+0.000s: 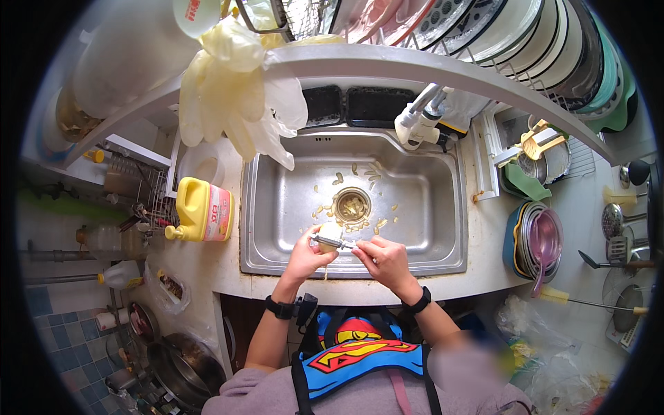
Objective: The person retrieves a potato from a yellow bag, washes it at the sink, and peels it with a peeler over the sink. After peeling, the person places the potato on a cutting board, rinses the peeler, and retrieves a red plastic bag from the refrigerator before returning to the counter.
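Note:
Over the front part of the stainless steel sink (441, 218), my left hand (305, 258) holds a pale yellow peeled vegetable (330, 229), probably a potato, partly hidden by the fingers and the tool. My right hand (385, 258) grips the handle of a metal peeler (330, 240), whose head lies across the vegetable. A thin strip of peel (326, 272) dangles beneath my left hand. Short pieces of peel (382, 223) are scattered on the sink floor. More of them fill the drain strainer (354, 205).
A faucet (419, 124) stands at the sink's back right. Rubber gloves (233, 98) hang over the back left from a shelf edge (373, 58). On the counter are a yellow detergent jug (205, 210) at left and nested basins (529, 241) at right. Plates (539, 46) fill the rack above.

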Tool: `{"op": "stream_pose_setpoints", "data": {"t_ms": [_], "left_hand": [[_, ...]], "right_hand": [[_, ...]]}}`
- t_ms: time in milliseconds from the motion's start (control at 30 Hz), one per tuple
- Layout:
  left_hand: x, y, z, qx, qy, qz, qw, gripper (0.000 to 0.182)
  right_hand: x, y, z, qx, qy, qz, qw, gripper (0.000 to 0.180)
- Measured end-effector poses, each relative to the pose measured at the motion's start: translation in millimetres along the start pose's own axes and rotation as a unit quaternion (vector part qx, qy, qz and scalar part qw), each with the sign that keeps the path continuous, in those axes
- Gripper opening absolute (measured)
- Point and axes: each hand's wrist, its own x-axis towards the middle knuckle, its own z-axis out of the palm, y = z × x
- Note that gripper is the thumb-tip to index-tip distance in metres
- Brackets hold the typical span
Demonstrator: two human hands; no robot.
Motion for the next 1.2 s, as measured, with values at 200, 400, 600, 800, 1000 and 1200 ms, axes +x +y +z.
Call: {"op": "stream_pose_setpoints", "data": {"t_ms": [200,400,600,800,1000,1200], "left_hand": [[-8,-2,3,-0.012,-0.009,0.024,1.000,0.066],[-11,14,15,0.086,-0.016,0.039,0.995,0.078],[-10,11,21,-0.067,-0.061,0.033,0.995,0.074],[0,-4,5,-0.085,-0.017,0.063,0.994,0.072],[-2,-1,2,-0.094,-0.019,0.031,0.995,0.078],[-14,11,13,-0.097,-0.063,0.037,0.993,0.077]], "right_hand": [[5,30,22,-0.040,0.020,0.091,0.995,0.022],[8,37,37,0.232,-0.020,0.253,0.939,0.025],[15,21,38,0.337,-0.020,0.280,0.899,0.030],[9,11,-3,0.128,0.030,0.116,0.985,0.017],[-6,3,-9,-0.016,-0.022,0.007,1.000,0.012],[7,41,11,-0.038,0.019,0.193,0.980,0.024]]}}
